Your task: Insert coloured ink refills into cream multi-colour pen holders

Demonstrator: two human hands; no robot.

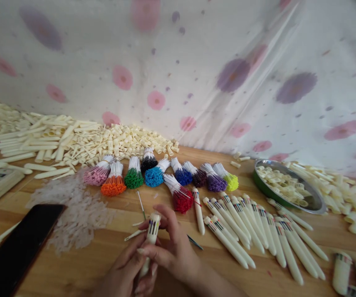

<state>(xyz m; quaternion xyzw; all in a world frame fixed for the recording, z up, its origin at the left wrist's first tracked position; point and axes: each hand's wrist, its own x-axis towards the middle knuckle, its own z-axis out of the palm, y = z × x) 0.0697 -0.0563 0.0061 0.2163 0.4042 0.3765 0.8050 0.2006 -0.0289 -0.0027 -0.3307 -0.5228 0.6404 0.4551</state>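
Observation:
A cream multicolour pen (153, 229) stands nearly upright between my two hands, its slotted top with coloured sliders pointing up. My left hand (126, 266) is wrapped round the lower barrel. Thumb and fingers of my right hand (174, 247) close on the pen near its slotted part. Just beyond my hands lie a thin white refill with a green end (141, 204) and a small cream piece (134, 235). A dark slim tool (195, 242) shows partly behind my right hand. To the right, several similar pens (240, 220) lie in a slanted row.
Rubber-banded refill bundles, such as the red one (181, 196) and orange one (113, 181), stand in a row. Cream parts (57, 136) are heaped behind. A phone (20, 247) and clear plastic pieces (72, 214) lie left; a metal bowl (319, 204) of parts sits right.

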